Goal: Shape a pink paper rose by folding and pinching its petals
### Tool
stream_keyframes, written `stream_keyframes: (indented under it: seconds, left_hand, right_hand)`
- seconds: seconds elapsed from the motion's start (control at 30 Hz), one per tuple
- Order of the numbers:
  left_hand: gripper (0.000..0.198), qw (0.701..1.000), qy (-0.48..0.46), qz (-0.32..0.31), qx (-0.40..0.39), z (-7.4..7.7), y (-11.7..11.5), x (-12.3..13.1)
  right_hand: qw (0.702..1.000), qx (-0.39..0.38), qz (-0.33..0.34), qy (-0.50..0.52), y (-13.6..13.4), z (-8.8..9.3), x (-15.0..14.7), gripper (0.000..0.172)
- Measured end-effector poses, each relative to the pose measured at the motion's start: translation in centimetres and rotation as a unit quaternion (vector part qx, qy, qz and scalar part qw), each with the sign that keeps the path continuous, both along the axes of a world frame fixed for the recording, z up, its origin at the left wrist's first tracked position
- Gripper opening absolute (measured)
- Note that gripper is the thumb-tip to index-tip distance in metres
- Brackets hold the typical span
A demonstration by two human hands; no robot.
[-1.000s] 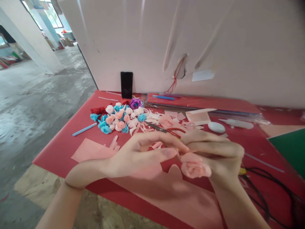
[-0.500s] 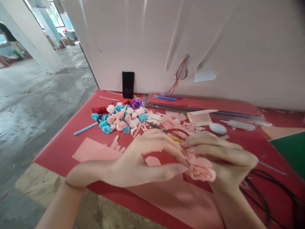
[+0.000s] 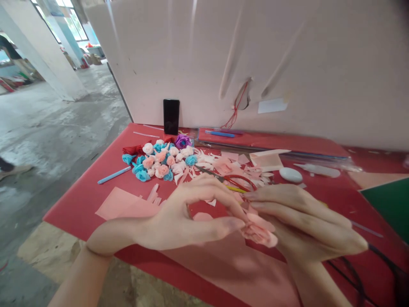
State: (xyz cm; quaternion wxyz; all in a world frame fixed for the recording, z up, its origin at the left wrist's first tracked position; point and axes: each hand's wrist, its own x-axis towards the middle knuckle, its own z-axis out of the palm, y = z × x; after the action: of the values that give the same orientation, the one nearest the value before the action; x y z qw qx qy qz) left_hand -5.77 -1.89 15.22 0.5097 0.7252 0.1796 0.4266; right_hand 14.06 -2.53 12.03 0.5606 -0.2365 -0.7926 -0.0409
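Note:
A pink paper rose [image 3: 260,232] is held over the front of the table, its bloom tilted toward me and to the right. The thumb and index finger of my left hand [image 3: 191,213] pinch its left side near the base. My right hand [image 3: 306,217] is closed at the back of the flower, its fingertips on the pink paper at the base; its thumb is hidden. Just beyond the hands lie scissors [image 3: 238,181] with red and yellow handles, among pink paper scraps [image 3: 223,164]. A pink paper sheet [image 3: 230,264] is spread beneath the hands.
Finished paper roses [image 3: 162,170] in pink, white and blue are heaped at the back left. A black phone [image 3: 171,117] leans on the white panel. A white oval object [image 3: 290,174], a clear squeeze bottle [image 3: 319,170] and dark cables [image 3: 347,273] lie to the right.
The rose has turned in my fingers and shifted slightly left, its bloom now more side-on. My right hand has rotated, its back and wrist swinging outward to the right. A foot appears at far left.

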Motion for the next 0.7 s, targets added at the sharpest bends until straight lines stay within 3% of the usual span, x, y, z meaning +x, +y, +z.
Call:
stream_keyframes:
  seconds: [0.43, 0.57, 0.7]
  left_hand:
    - [0.01, 1.0, 0.009, -0.001, 0.005, -0.17, -0.02, 0.05]
    - [0.011, 0.999, 0.027, 0.021, 0.017, -0.33, 0.02, 0.01]
    - [0.014, 0.999, 0.021, 0.005, 0.029, -0.52, 0.07, 0.08]
  right_hand:
    - [0.996, 0.014, -0.043, -0.072, -0.84, 0.1, -0.06, 0.021]
    - [0.997, 0.008, -0.039, -0.069, -1.0, 0.17, 0.03, 0.02]
    - [0.997, -0.007, -0.018, -0.07, -0.93, 0.41, -0.19, 0.021]
